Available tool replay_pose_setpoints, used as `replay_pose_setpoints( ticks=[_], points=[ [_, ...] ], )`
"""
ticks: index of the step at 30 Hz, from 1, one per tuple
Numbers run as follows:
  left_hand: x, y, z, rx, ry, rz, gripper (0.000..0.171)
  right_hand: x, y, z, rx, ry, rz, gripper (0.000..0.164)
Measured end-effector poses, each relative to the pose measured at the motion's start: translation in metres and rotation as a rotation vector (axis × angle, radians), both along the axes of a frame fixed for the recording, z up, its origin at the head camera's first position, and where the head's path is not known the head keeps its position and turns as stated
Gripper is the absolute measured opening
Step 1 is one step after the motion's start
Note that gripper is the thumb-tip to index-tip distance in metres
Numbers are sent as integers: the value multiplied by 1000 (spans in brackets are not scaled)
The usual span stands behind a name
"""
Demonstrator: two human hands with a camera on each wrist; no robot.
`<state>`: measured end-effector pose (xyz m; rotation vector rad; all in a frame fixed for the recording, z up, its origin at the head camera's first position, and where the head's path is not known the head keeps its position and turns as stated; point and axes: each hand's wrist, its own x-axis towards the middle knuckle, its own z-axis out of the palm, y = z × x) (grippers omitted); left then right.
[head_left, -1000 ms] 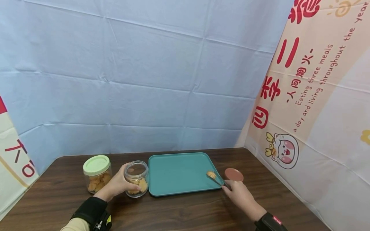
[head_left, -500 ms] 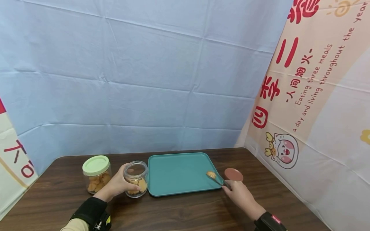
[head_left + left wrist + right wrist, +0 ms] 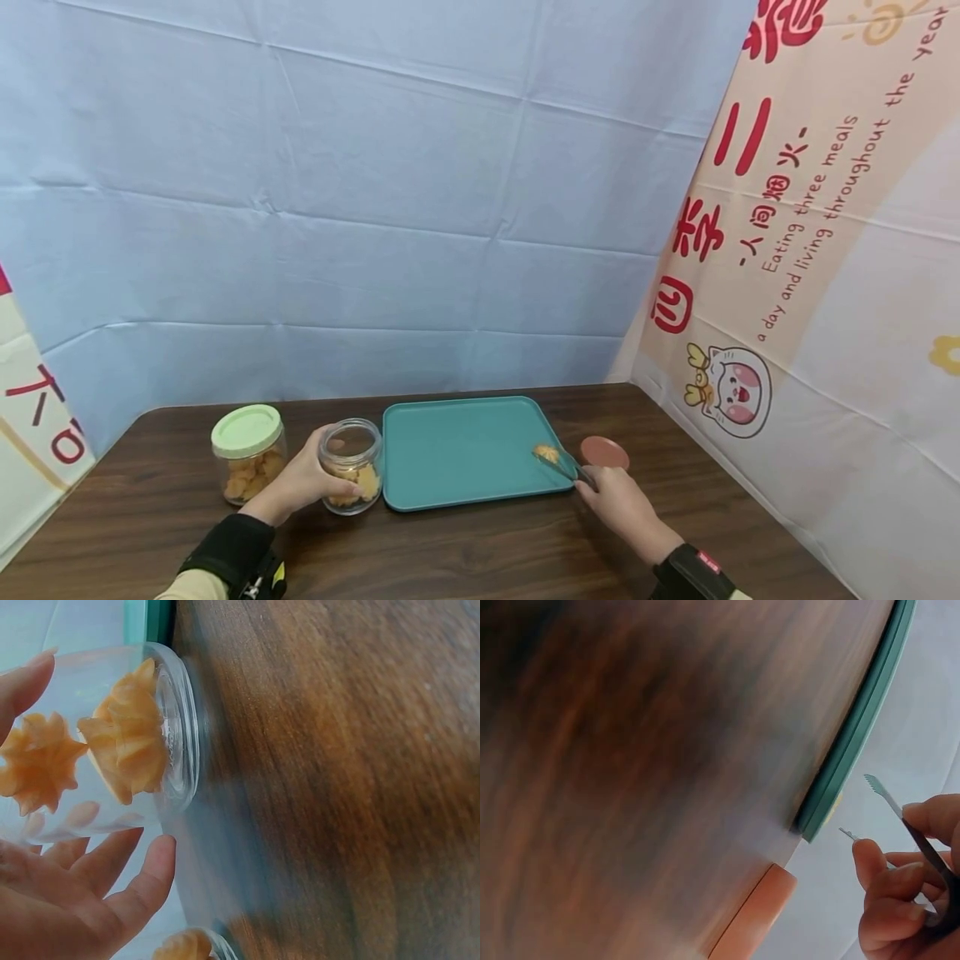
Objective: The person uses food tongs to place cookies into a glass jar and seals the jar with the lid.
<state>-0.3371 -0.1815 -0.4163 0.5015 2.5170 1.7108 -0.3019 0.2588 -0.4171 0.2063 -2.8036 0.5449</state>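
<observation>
My left hand [image 3: 321,477] grips an uncovered clear jar [image 3: 351,442], thumb and fingers around its side; piped, ridged cookies [image 3: 127,735] lie inside it. The jar stands upright on the table beside the left edge of a teal tray [image 3: 457,454]. In my right hand [image 3: 618,500] is a pair of tongs [image 3: 915,832], its serrated tips spread apart. The tips reach over the tray's right side, at a single cookie [image 3: 547,452] lying there. From the right wrist, the tray rim mostly hides that cookie.
A second jar of cookies [image 3: 255,477] with a light green lid [image 3: 246,431] stands left of my left hand. A reddish-brown round lid [image 3: 604,452] lies right of the tray, close behind my right hand. Cloth walls enclose the back and sides of the wooden table.
The tongs' arms have parted at the cookie on the tray; earlier they looked closed together. My left hand and the jar keep their place, while the head view has shifted slightly.
</observation>
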Motion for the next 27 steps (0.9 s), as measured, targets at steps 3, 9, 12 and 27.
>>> replay_pose_setpoints(
  ticks=[3, 9, 12, 27],
  points=[
    [0, 1, 0, 4, -5, 4, 100, -2, 0, -2, 9, 1, -3, 18],
    [-1, 1, 0, 8, -9, -3, 102, -3, 1, -2, 34, -12, -10, 13],
    [-1, 0, 0, 4, -7, -9, 102, -5, 1, -1, 49, -18, -11, 13],
    [-3, 0, 0, 13, -1, -20, 103, -13, 2, 2, 113, -26, 9, 16]
  ],
)
